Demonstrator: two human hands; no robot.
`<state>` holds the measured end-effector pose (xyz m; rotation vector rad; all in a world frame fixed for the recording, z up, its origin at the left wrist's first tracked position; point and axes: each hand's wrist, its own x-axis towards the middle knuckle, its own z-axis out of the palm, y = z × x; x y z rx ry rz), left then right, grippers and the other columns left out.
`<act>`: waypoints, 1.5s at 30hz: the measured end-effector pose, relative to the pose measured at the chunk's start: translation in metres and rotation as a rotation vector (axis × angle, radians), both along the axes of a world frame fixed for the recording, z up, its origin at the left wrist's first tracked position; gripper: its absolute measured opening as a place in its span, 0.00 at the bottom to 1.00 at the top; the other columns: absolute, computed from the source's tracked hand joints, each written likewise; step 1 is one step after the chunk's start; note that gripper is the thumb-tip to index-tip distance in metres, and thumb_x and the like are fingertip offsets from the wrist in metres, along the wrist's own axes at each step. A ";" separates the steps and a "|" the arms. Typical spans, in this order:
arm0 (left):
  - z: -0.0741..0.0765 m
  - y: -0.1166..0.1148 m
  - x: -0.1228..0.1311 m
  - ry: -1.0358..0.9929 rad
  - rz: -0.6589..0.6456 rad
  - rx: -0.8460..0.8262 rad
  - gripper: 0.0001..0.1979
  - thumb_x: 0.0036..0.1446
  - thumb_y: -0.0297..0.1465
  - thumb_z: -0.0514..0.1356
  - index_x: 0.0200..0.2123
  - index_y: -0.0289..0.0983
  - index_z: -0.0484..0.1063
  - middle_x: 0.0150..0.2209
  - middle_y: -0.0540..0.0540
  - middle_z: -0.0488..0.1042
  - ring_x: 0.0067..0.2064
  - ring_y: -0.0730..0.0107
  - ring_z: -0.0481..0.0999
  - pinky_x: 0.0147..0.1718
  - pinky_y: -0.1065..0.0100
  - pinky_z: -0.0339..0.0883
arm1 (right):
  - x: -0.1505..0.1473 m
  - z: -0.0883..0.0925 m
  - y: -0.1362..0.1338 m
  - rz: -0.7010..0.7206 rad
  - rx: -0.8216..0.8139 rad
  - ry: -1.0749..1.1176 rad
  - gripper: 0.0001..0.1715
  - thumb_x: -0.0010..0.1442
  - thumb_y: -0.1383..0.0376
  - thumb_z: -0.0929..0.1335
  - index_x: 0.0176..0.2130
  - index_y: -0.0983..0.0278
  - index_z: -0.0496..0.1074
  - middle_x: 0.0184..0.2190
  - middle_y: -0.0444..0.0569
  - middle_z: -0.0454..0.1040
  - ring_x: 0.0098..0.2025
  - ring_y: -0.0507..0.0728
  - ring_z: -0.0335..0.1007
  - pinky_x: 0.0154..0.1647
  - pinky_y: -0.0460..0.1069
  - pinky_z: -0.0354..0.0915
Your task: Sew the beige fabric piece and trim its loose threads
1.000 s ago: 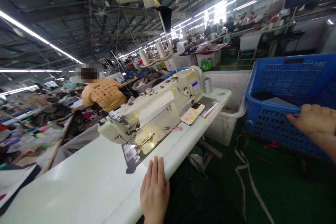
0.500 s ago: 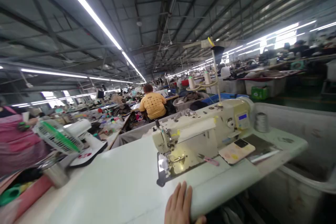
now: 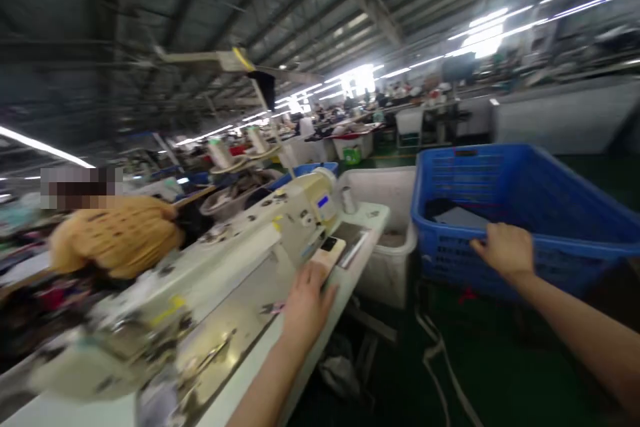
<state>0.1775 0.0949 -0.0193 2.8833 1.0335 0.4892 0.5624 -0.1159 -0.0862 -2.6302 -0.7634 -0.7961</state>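
My left hand (image 3: 306, 297) lies palm down at the sewing machine table's front edge, fingers apart. Its fingertips reach the near end of a phone (image 3: 329, 255) in a pale case; whether they press on it I cannot tell. Pink-handled thread snips (image 3: 273, 309) lie just left of the hand, partly covered by it. The cream sewing machine (image 3: 295, 213) stands behind. My right hand (image 3: 510, 250) is closed over the near rim of a large blue plastic crate (image 3: 465, 240), with the thumb outside. Dark and grey pieces (image 3: 457, 217) lie inside the crate.
A whitish bin (image 3: 383, 273) stands between table and crate. A grey thread cone (image 3: 347, 200) sits at the table's far end. Pale straps (image 3: 437, 353) trail over the green floor. A co-worker in a yellow top (image 3: 117, 233) sits beyond the machine at left.
The view has swung right, bringing the blue crate into sight. My left hand has moved along the table edge to the phone. My right hand has appeared, holding the crate's rim.
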 end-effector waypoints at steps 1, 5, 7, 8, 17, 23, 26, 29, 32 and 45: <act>-0.001 0.010 0.010 0.034 0.018 0.000 0.24 0.65 0.37 0.54 0.59 0.30 0.67 0.62 0.34 0.65 0.63 0.49 0.63 0.64 0.53 0.55 | 0.002 -0.004 -0.017 -0.044 -0.059 -0.014 0.16 0.60 0.56 0.67 0.36 0.68 0.71 0.34 0.54 0.71 0.39 0.59 0.65 0.43 0.54 0.58; -0.002 0.030 0.033 0.187 0.078 0.007 0.26 0.66 0.40 0.52 0.60 0.30 0.67 0.61 0.35 0.66 0.61 0.47 0.64 0.61 0.51 0.59 | 0.011 -0.016 -0.026 -0.116 -0.176 -0.079 0.16 0.60 0.58 0.65 0.39 0.69 0.70 0.37 0.57 0.72 0.42 0.63 0.63 0.46 0.54 0.51; -0.001 0.028 0.036 0.209 0.126 0.032 0.25 0.66 0.40 0.53 0.60 0.32 0.67 0.60 0.36 0.66 0.61 0.47 0.63 0.60 0.51 0.60 | 0.013 -0.020 -0.021 -0.118 -0.184 -0.102 0.17 0.60 0.57 0.64 0.40 0.69 0.70 0.38 0.56 0.72 0.43 0.63 0.63 0.48 0.54 0.50; 0.000 0.026 0.036 0.210 0.157 0.038 0.25 0.65 0.41 0.53 0.60 0.33 0.67 0.60 0.37 0.65 0.61 0.46 0.63 0.59 0.50 0.61 | 0.013 -0.021 -0.019 -0.116 -0.183 -0.110 0.17 0.60 0.57 0.64 0.40 0.68 0.70 0.38 0.56 0.72 0.43 0.63 0.62 0.48 0.54 0.49; -0.004 0.039 0.044 0.083 0.227 -0.062 0.26 0.61 0.44 0.57 0.56 0.33 0.68 0.52 0.36 0.70 0.55 0.46 0.69 0.55 0.52 0.63 | 0.014 -0.026 -0.032 -0.126 -0.179 -0.177 0.19 0.60 0.56 0.64 0.40 0.69 0.70 0.37 0.57 0.72 0.42 0.65 0.62 0.48 0.54 0.49; -0.002 0.040 0.043 0.067 0.232 -0.068 0.33 0.58 0.46 0.59 0.59 0.29 0.64 0.51 0.33 0.70 0.55 0.44 0.69 0.54 0.53 0.63 | 0.015 -0.027 -0.034 -0.136 -0.190 -0.170 0.20 0.60 0.55 0.63 0.41 0.69 0.70 0.37 0.57 0.72 0.42 0.65 0.62 0.48 0.54 0.49; -0.003 0.040 0.044 0.033 0.203 -0.088 0.30 0.58 0.44 0.60 0.58 0.31 0.65 0.51 0.35 0.71 0.55 0.45 0.69 0.54 0.52 0.62 | 0.015 -0.026 -0.036 -0.136 -0.193 -0.159 0.20 0.60 0.56 0.63 0.41 0.70 0.70 0.38 0.58 0.72 0.42 0.65 0.62 0.48 0.54 0.49; -0.009 0.042 0.046 -0.056 0.190 -0.120 0.30 0.55 0.43 0.63 0.55 0.29 0.67 0.50 0.35 0.70 0.55 0.46 0.68 0.57 0.54 0.61 | 0.016 -0.025 -0.036 -0.136 -0.194 -0.134 0.20 0.60 0.57 0.63 0.42 0.71 0.71 0.38 0.60 0.72 0.43 0.66 0.61 0.48 0.55 0.49; -0.017 0.045 0.046 -0.166 0.165 -0.101 0.29 0.53 0.41 0.64 0.52 0.28 0.69 0.50 0.34 0.70 0.54 0.47 0.67 0.57 0.54 0.61 | 0.013 -0.022 -0.035 -0.128 -0.201 -0.124 0.21 0.61 0.56 0.63 0.42 0.72 0.70 0.38 0.62 0.72 0.42 0.66 0.61 0.47 0.55 0.50; 0.022 -0.008 0.015 -0.856 -0.094 -1.531 0.28 0.55 0.45 0.61 0.54 0.33 0.67 0.45 0.39 0.76 0.45 0.58 0.75 0.46 0.59 0.68 | 0.018 -0.015 -0.042 -0.006 -0.072 0.062 0.33 0.54 0.55 0.65 0.52 0.75 0.68 0.53 0.71 0.69 0.55 0.75 0.64 0.57 0.61 0.57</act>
